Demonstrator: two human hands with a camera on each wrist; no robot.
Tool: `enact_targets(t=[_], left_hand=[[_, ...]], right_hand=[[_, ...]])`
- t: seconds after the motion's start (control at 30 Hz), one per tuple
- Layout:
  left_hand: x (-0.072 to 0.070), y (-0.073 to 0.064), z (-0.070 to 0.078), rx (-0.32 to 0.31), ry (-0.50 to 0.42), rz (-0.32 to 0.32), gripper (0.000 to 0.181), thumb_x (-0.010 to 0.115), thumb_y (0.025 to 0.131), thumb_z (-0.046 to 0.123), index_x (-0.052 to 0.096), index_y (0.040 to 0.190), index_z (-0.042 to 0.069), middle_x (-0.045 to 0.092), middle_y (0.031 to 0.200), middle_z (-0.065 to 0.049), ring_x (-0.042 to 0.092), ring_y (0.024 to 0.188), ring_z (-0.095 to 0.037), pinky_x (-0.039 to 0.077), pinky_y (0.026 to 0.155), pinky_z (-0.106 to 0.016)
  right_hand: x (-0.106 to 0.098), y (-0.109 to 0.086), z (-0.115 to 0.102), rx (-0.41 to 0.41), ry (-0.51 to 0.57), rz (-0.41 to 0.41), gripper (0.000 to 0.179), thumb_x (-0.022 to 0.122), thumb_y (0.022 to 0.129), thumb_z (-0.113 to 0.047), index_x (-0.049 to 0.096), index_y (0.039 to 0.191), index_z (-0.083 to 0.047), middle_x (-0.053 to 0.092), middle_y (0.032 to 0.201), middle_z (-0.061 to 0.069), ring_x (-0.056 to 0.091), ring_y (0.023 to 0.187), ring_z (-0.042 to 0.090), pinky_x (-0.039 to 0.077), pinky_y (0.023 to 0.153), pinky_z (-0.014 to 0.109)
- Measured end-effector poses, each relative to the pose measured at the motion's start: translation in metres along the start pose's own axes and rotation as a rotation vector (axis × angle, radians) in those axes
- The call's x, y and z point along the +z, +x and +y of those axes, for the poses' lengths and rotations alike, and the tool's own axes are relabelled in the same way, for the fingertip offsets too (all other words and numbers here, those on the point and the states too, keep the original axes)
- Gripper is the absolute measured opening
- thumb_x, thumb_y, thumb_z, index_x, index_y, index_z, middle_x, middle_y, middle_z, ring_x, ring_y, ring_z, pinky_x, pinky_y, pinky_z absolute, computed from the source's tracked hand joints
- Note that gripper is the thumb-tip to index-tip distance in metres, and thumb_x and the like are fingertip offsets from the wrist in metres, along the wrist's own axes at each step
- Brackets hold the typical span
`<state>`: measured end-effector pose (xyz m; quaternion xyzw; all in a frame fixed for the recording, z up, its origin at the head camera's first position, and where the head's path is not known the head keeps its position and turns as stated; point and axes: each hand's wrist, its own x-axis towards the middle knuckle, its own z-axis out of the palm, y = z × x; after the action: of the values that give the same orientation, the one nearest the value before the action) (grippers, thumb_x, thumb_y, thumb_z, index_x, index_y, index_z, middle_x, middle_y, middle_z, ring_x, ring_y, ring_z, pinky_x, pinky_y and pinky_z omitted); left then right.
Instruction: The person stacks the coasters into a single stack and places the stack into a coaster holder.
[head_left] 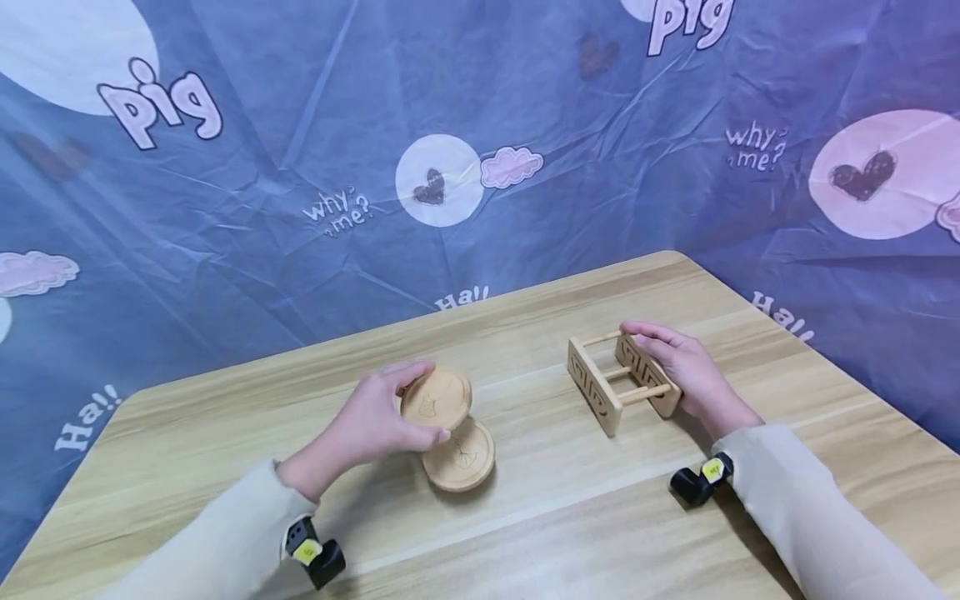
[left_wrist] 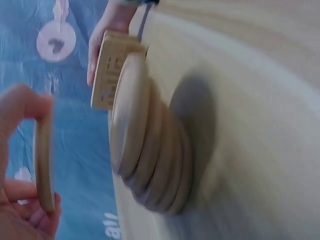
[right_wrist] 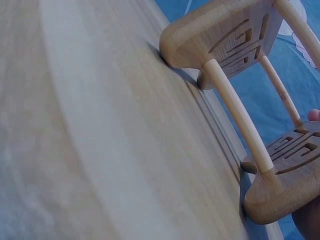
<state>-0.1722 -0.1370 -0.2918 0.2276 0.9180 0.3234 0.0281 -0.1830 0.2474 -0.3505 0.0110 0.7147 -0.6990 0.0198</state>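
Note:
A round wooden coaster [head_left: 441,395] with an engraved picture is pinched at its edge by my left hand [head_left: 371,421]. Just below and behind it stands a stack of several matching coasters [head_left: 463,465]; the left wrist view shows this stack [left_wrist: 150,145] leaning slightly, apart from the held coaster [left_wrist: 43,165]. To the right, a wooden coaster rack [head_left: 592,387] with cut-out end panels joined by rods stands on the table. My right hand [head_left: 693,371] grips its right end panel. No coasters lie between the rack's panels.
The wood-grain table [head_left: 540,517] reaches back to a blue printed cloth [head_left: 300,225] that hangs behind it and along the right side. Each wrist carries a small black camera, on the left [head_left: 318,557] and on the right [head_left: 701,482].

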Motion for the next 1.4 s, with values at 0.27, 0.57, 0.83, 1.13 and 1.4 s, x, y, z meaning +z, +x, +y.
enact_targets(t=[0.27, 0.57, 0.83, 1.13, 1.4], left_hand=[[0.019, -0.019, 0.014, -0.008, -0.005, 0.052, 0.084, 0.085, 0.053, 0.025, 0.053, 0.127, -0.001, 0.053, 0.13, -0.019, 0.048, 0.121, -0.034, 0.035, 0.105, -0.049], [0.034, -0.027, 0.012, -0.026, 0.018, 0.067, 0.082, 0.086, 0.051, 0.024, 0.056, 0.123, -0.003, 0.056, 0.125, -0.02, 0.052, 0.117, -0.036, 0.026, 0.109, -0.051], [0.04, -0.028, 0.01, -0.007, 0.018, 0.05, 0.084, 0.085, 0.051, 0.027, 0.056, 0.124, -0.003, 0.055, 0.126, -0.022, 0.05, 0.118, -0.037, 0.026, 0.11, -0.052], [0.043, -0.028, 0.008, -0.002, 0.014, 0.041, 0.085, 0.085, 0.052, 0.026, 0.054, 0.124, -0.005, 0.053, 0.127, -0.025, 0.049, 0.119, -0.037, 0.026, 0.109, -0.052], [0.045, -0.028, 0.009, -0.04, 0.012, 0.01, 0.086, 0.084, 0.054, 0.026, 0.052, 0.128, -0.003, 0.052, 0.13, -0.022, 0.047, 0.12, -0.036, 0.038, 0.102, -0.049]], right_hand=[[-0.001, 0.0, 0.002, -0.013, -0.026, 0.02, 0.027, 0.055, 0.093, -0.033, 0.06, 0.119, -0.029, 0.057, 0.103, -0.026, 0.057, 0.093, -0.002, 0.052, 0.077, 0.018], [0.0, 0.0, 0.005, -0.012, -0.017, 0.015, 0.026, 0.055, 0.093, -0.033, 0.06, 0.118, -0.029, 0.056, 0.104, -0.027, 0.056, 0.095, -0.003, 0.051, 0.078, 0.017], [-0.001, -0.001, 0.005, -0.016, 0.006, 0.019, 0.022, 0.056, 0.092, -0.031, 0.062, 0.113, -0.03, 0.057, 0.104, -0.027, 0.057, 0.094, -0.003, 0.051, 0.077, 0.016], [0.0, -0.001, 0.003, -0.014, 0.098, -0.003, 0.018, 0.056, 0.093, -0.027, 0.065, 0.109, -0.03, 0.063, 0.101, -0.02, 0.061, 0.09, 0.002, 0.053, 0.075, 0.019], [0.0, 0.001, 0.003, -0.007, 0.104, -0.011, 0.017, 0.056, 0.093, -0.026, 0.065, 0.106, -0.032, 0.064, 0.1, -0.018, 0.061, 0.089, 0.003, 0.054, 0.074, 0.02]])
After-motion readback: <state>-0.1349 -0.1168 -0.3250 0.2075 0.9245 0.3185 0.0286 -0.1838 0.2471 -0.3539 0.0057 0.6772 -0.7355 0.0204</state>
